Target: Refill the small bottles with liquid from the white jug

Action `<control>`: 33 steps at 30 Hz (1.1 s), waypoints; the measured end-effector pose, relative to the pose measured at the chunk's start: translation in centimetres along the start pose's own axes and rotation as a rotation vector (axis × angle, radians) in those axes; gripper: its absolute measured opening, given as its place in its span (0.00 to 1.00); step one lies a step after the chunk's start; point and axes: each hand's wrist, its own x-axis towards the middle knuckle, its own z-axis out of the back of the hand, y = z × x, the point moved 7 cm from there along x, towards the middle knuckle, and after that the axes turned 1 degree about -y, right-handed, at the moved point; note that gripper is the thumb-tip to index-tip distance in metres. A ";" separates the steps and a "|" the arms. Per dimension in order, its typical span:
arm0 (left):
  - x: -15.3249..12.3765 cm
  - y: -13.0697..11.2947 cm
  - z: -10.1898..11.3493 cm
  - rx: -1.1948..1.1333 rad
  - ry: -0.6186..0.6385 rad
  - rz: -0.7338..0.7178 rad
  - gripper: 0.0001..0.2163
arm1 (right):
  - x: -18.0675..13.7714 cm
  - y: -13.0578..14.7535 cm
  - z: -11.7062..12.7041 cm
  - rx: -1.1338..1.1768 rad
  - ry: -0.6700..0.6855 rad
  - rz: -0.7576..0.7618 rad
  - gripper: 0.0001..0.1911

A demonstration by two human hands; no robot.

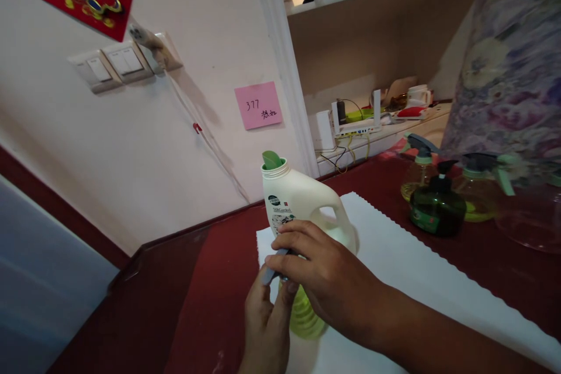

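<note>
Head view: both hands on a small spray bottle, uncapped jug behind.
Left hand (267, 327) steadies the yellow-green bottle (304, 315) on the white mat (416, 280); right hand (319, 272) pinches its grey spray head (274, 260). Uncapped jug (302, 204) could tip if knocked, spilling onto the desk (210, 280).

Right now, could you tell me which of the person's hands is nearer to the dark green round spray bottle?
Right. The right hand is left of the dark green round spray bottle, over the white mat; the left hand is farther left and lower.

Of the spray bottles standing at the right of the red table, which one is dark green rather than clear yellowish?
The dark green spray bottle with the black trigger head, standing nearest the white mat. The other spray bottles behind it are clear yellowish with grey-green trigger heads.
</note>
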 end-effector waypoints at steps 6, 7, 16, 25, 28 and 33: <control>-0.1 1.2 -0.1 -0.042 0.023 0.041 0.20 | 0.1 -0.1 0.0 0.028 0.014 -0.021 0.15; 0.1 1.0 -0.3 -0.053 0.026 0.027 0.22 | 0.1 -0.1 0.0 0.030 0.014 -0.023 0.15; 0.0 0.3 -0.5 -0.055 0.034 0.023 0.17 | 0.0 -0.1 0.1 0.038 0.019 -0.039 0.16; 0.0 1.6 0.3 -0.009 -0.016 0.034 0.21 | 0.1 -0.1 -0.1 0.027 0.039 -0.049 0.17; 0.6 0.4 -0.1 0.005 -0.066 -0.014 0.20 | 0.0 -0.1 -0.3 0.024 0.067 -0.067 0.14; 0.6 0.1 -0.1 0.001 -0.021 -0.046 0.14 | 0.1 -0.2 -0.2 0.018 0.047 -0.070 0.14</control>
